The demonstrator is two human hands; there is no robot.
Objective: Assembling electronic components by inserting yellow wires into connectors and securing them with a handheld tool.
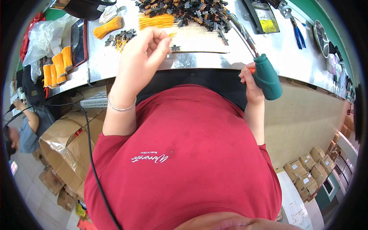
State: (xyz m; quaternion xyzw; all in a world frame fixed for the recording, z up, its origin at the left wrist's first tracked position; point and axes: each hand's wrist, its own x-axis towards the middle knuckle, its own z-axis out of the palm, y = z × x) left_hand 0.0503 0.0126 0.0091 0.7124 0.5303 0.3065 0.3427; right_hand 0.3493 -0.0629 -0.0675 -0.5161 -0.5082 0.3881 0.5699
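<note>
You have one green-handled soldering iron (pixel 264 74), one blue-handled pliers (pixel 298 33), two loose bundles of orange wires (pixel 109 27) on the worktop (pixel 291 50), one heap of black parts (pixel 191 11).

The person wears a short-sleeved red cotton T-shirt (pixel 184 161) with small white script lettering (pixel 149 158) on its front, and a thin silver metal bracelet (pixel 122 107) circles the bare left wrist.

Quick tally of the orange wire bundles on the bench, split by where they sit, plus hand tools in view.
Orange wire bundles, top of bench: 2
Orange wire bundles, left shelf: 4
Green-handled soldering iron, in right hand: 1
Blue-handled pliers: 1
Total: 8
Left hand pinches one loose orange wire.
</note>
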